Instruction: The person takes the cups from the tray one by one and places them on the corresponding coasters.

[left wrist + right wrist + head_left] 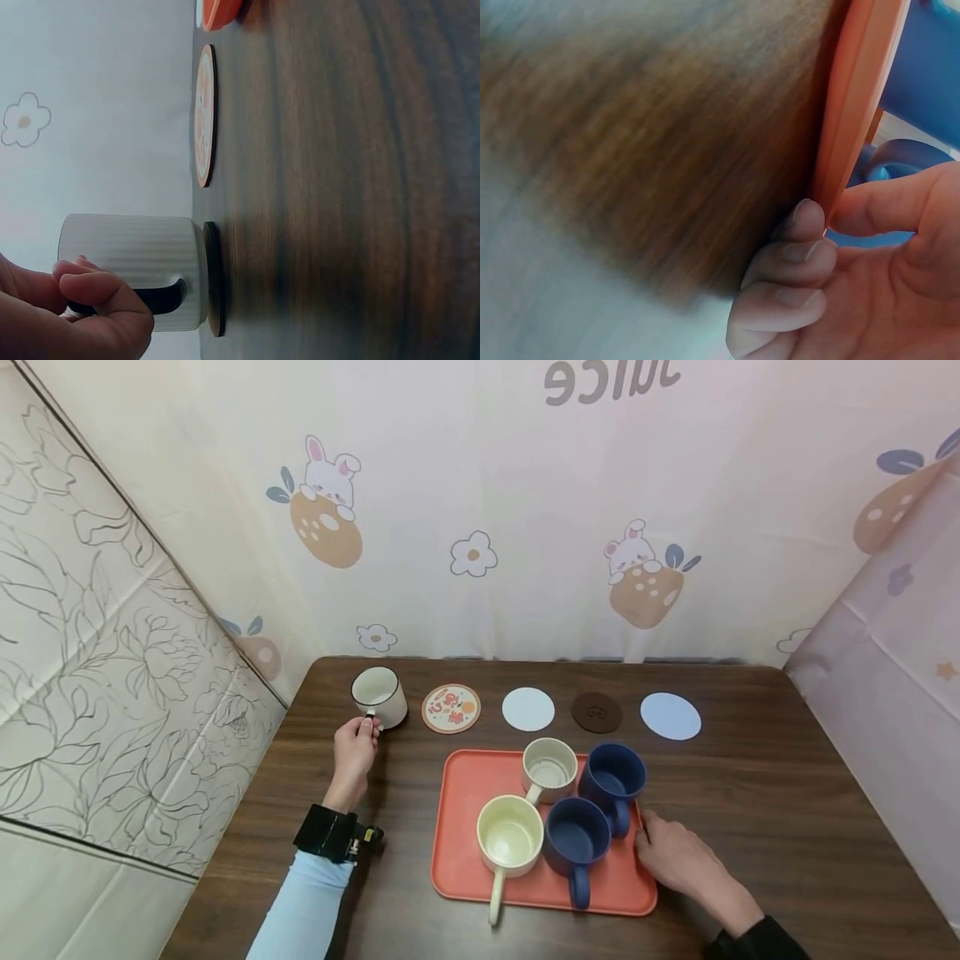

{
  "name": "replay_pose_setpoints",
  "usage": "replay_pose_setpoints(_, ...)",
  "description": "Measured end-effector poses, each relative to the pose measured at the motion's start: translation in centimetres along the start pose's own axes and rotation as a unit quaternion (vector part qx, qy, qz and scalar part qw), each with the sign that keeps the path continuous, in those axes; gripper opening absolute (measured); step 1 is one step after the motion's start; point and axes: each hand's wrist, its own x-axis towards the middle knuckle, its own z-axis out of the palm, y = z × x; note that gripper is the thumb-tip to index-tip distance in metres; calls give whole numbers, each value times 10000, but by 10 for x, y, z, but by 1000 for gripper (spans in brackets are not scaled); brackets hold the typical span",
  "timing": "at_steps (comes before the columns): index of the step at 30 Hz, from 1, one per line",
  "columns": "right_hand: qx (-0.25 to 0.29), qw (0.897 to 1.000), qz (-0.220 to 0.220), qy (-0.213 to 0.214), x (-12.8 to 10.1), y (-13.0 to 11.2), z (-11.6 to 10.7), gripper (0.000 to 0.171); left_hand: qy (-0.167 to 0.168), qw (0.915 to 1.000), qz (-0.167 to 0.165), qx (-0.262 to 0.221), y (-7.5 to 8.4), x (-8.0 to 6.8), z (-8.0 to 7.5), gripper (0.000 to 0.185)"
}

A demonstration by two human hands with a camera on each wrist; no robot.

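Observation:
My left hand (pixel 356 748) pinches the black handle (pixel 161 297) of a white ribbed mug (pixel 381 697) with a dark rim, at the table's far left. Directly under the mug's base is a dark round coaster (pixel 215 279). At the right edge of an orange-red tray (pixel 467 827), my right hand (pixel 678 853) grips the rim between thumb (pixel 877 208) and fingers. On that tray stand a cream mug (pixel 550 767), a pale yellow-green cup (pixel 510 835) with a long straight handle, and two dark blue mugs, one behind (pixel 613 772) and one in front (pixel 577 835).
Behind the tray lie a patterned coaster (pixel 451 708), a white round coaster (pixel 528 708), a brown coaster (pixel 596 712) and a pale blue-white one (pixel 671 716) in a row. A printed curtain (pixel 480 610) hangs along the back edge of the wooden table (pixel 750 793).

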Motion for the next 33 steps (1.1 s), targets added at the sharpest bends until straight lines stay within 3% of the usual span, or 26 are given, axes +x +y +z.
replay_pose_setpoints(16,30,9999,91,89,0,-5,-1,34,78,9998,-109,-154,1,10,0,33)
replay_pose_setpoints(33,139,9998,146,7,-1,-5,-1,41,-28,9995,-260,-169,3,11,-1,32)
